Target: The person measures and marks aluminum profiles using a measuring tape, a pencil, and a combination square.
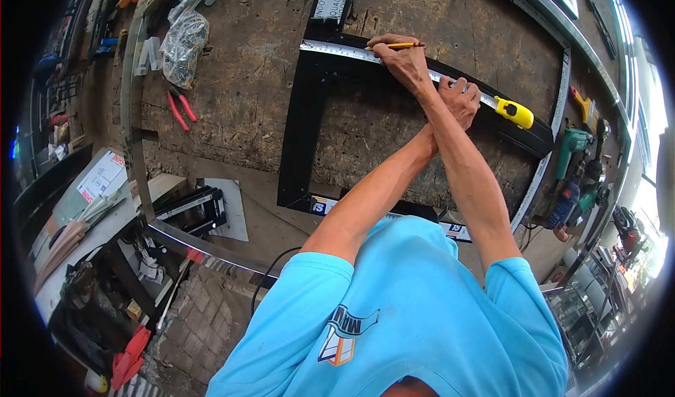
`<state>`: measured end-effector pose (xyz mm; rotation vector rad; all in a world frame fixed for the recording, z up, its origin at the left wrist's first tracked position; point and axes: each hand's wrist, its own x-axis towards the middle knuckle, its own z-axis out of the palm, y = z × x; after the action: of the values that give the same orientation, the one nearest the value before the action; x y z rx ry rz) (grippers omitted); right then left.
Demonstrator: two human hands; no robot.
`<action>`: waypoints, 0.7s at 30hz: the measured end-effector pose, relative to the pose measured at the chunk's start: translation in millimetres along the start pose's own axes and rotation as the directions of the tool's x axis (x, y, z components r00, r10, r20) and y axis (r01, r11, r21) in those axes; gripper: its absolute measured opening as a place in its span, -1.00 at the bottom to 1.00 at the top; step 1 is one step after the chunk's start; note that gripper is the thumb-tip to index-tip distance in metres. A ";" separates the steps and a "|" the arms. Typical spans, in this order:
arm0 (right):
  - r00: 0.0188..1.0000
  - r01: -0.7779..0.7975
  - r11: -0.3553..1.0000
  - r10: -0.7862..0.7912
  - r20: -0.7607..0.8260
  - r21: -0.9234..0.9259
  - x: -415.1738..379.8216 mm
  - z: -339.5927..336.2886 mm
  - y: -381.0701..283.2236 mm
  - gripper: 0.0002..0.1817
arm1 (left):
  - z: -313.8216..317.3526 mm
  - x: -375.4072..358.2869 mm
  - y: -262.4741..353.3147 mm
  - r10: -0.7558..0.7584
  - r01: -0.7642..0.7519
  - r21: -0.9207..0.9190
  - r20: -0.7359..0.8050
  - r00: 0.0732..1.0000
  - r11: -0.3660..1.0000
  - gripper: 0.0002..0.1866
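Note:
My forearms cross, the right one on top. In my right hand (pixel 406 65) is a yellow pencil (pixel 404 45), held over the upper bar of a black metal frame (pixel 299 130). My left hand (pixel 460 103) lies farther right on that bar, fingers curled over the extended blade of a tape measure (pixel 515 113). The blade runs along the bar to its left corner, partly hidden by my hands. The yellow tape case rests on the bar, right of my left hand.
Red-handled pliers (pixel 181 109) and a clear plastic bag (pixel 185 49) lie on the worn wooden bench (pixel 242 80) at left. A green power tool (pixel 573 144) and a brush (pixel 582 105) are at right. Metal rails (pixel 133 116) surround the work area.

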<state>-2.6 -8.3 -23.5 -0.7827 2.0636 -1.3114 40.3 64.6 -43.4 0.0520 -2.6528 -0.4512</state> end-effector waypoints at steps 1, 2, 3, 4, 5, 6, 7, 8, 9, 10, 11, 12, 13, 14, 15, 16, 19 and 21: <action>1.000 -0.011 1.000 0.011 -0.005 0.016 0.1 0.6 0.9 -0.74 | 0.2 0.0 -0.2 0.000 0.000 0.001 0.000 1.000 1.000 -0.66; 1.000 -0.022 0.999 0.022 -0.009 0.032 0.4 1.0 2.0 -0.74 | 0.4 0.0 -0.3 0.000 0.000 0.002 -0.007 1.000 1.000 -0.66; 1.000 -0.022 0.999 0.023 -0.009 0.033 0.3 1.3 1.7 -0.74 | 0.7 -0.4 -0.3 0.001 -0.001 0.001 -0.014 1.000 1.000 -0.66; 1.000 -0.023 0.999 0.023 -0.011 0.034 0.1 1.4 1.5 -0.74 | 1.2 -0.6 -0.5 0.001 -0.001 0.000 -0.014 1.000 1.000 -0.66; 1.000 -0.024 0.999 0.025 -0.013 0.035 -0.1 1.1 1.5 -0.74 | 1.9 -0.5 -0.5 -0.002 0.002 -0.003 -0.004 1.000 1.000 -0.66; 1.000 -0.026 0.999 0.026 -0.012 0.034 0.2 1.0 2.1 -0.74 | 2.7 -0.4 0.0 -0.006 0.006 -0.007 0.006 1.000 1.000 -0.66; 1.000 -0.008 1.000 0.008 -0.018 0.015 0.6 1.4 2.6 -0.74 | 3.4 -0.4 0.4 -0.008 0.008 -0.009 0.007 1.000 1.000 -0.66; 1.000 0.011 1.000 -0.011 -0.022 -0.003 0.8 2.2 2.9 -0.74 | 4.0 -0.5 0.2 -0.008 0.008 -0.016 -0.003 1.000 1.000 -0.66; 1.000 0.010 1.000 -0.010 -0.020 -0.003 0.4 2.4 3.1 -0.74 | 4.1 -0.6 -0.1 -0.008 0.008 -0.022 -0.013 1.000 1.000 -0.66; 0.997 0.076 0.997 -0.077 -0.018 -0.030 0.1 1.7 3.1 -0.73 | 4.0 -0.7 -0.2 -0.010 0.009 -0.022 -0.013 1.000 1.000 -0.66; 0.990 0.142 0.988 -0.143 -0.014 -0.057 0.0 1.0 3.1 -0.73 | 4.0 -0.5 0.0 -0.010 0.010 -0.021 -0.015 1.000 1.000 -0.66; 0.990 0.143 0.988 -0.143 -0.012 -0.058 0.1 1.1 2.4 -0.73 | 3.7 -0.2 0.0 -0.011 0.010 -0.020 -0.016 1.000 1.000 -0.66; 0.995 0.099 0.995 -0.099 -0.019 -0.030 0.3 1.7 1.7 -0.73 | 3.4 -0.2 -0.4 -0.012 0.012 -0.020 -0.016 1.000 1.000 -0.66; 0.998 0.055 0.999 -0.055 -0.024 -0.002 0.3 2.1 1.0 -0.73 | 3.1 -0.2 -0.7 -0.010 0.010 -0.024 -0.016 1.000 1.000 -0.66; 0.998 0.054 0.999 -0.054 -0.023 -0.003 0.1 2.2 1.3 -0.73 | 2.9 -0.2 -0.4 -0.009 0.008 -0.028 -0.016 1.000 1.000 -0.67; 0.999 0.034 0.999 -0.033 -0.026 0.021 0.1 2.3 1.4 -0.74 | 2.7 0.1 -0.2 -0.009 0.009 -0.029 -0.016 1.000 1.000 -0.67; 0.999 0.029 0.999 -0.029 -0.031 0.029 0.0 3.5 2.9 -0.75 | 1.0 0.4 -0.2 -0.010 0.010 -0.037 -0.008 1.000 0.999 -0.67; 0.998 0.047 0.999 -0.046 -0.033 0.013 -0.2 3.8 2.6 -0.76 | 0.3 1.0 -0.4 -0.012 0.011 -0.043 -0.019 1.000 0.999 -0.67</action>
<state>-0.2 -9.4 -27.2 -0.8127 2.0716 -1.3708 39.3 64.3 -43.3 0.0580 -2.6243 -0.5091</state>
